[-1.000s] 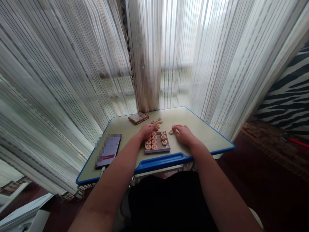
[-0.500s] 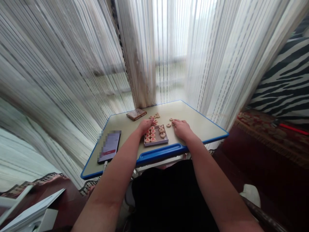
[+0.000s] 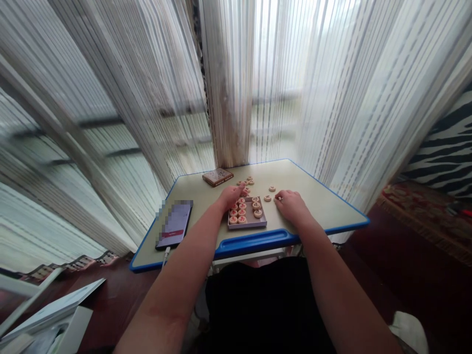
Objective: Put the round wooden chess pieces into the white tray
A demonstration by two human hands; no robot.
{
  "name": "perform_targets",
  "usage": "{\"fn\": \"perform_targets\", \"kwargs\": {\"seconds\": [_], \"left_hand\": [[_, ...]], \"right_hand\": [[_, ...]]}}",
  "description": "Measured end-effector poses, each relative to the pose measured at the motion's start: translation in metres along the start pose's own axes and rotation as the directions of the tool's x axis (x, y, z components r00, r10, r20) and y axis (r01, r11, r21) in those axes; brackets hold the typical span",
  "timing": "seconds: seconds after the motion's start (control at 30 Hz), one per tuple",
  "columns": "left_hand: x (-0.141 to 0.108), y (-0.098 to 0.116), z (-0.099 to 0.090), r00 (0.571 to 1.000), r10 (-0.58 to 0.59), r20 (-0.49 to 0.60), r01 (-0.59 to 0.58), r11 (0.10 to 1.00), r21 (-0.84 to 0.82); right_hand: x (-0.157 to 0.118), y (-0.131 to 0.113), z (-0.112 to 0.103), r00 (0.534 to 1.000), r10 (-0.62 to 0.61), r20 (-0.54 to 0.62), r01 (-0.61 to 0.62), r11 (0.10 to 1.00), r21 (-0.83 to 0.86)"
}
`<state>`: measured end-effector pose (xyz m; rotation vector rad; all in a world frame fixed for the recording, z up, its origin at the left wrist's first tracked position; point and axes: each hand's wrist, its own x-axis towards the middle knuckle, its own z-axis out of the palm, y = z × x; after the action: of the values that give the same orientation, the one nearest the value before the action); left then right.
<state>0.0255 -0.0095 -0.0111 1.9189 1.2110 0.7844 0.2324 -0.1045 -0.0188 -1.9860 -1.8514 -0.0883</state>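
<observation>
A shallow box (image 3: 248, 225) near the table's front edge holds round wooden pieces: several with red marks in two columns at its left, and a column with dark marks (image 3: 257, 214) at its right. My left hand (image 3: 233, 196) is over the box's back left corner, fingertips pinched by a small cluster of loose pieces (image 3: 250, 182); whatever it grips is too small to tell. To the right of the box, my right hand (image 3: 290, 204) rests on the table with fingers pressed together at a piece. Two loose pieces (image 3: 267, 198) lie between that hand and the box.
The pale table (image 3: 317, 196) has a blue rim and a blue front tray (image 3: 254, 241). A flat patterned box (image 3: 218, 177) lies at the back left. A phone (image 3: 177, 223) with a cable (image 3: 166, 255) is at the left. Curtains hang behind.
The view has shifted, so the table appears farther right and slightly lower. My right hand has its fingers drawn together at a piece. My left hand stays by the box's back left corner.
</observation>
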Motion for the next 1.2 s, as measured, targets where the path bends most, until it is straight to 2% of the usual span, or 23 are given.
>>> {"fn": "perform_targets", "kwargs": {"seconds": [0.3, 0.57, 0.77, 1.2], "left_hand": [[-0.0005, 0.0001, 0.0001, 1.000, 0.001, -0.008, -0.001, 0.999, 0.033], [-0.0002, -0.0009, 0.0013, 1.000, 0.009, -0.009, -0.009, 1.000, 0.026], [-0.0029, 0.0016, 0.0011, 1.000, 0.015, 0.012, -0.015, 0.999, 0.032], [0.0038, -0.0043, 0.0024, 0.994, 0.043, -0.096, -0.035, 0.996, 0.086]], "right_hand": [[0.0029, 0.0022, 0.0001, 0.999, 0.042, 0.003, -0.042, 0.995, 0.090], [0.0017, 0.0022, -0.0012, 0.998, -0.050, 0.033, 0.048, 0.998, 0.049], [0.0014, 0.0029, 0.0011, 0.998, -0.047, 0.043, 0.046, 0.998, 0.038], [0.0004, 0.0007, -0.0011, 0.998, -0.031, 0.063, 0.029, 0.999, 0.029]]}}
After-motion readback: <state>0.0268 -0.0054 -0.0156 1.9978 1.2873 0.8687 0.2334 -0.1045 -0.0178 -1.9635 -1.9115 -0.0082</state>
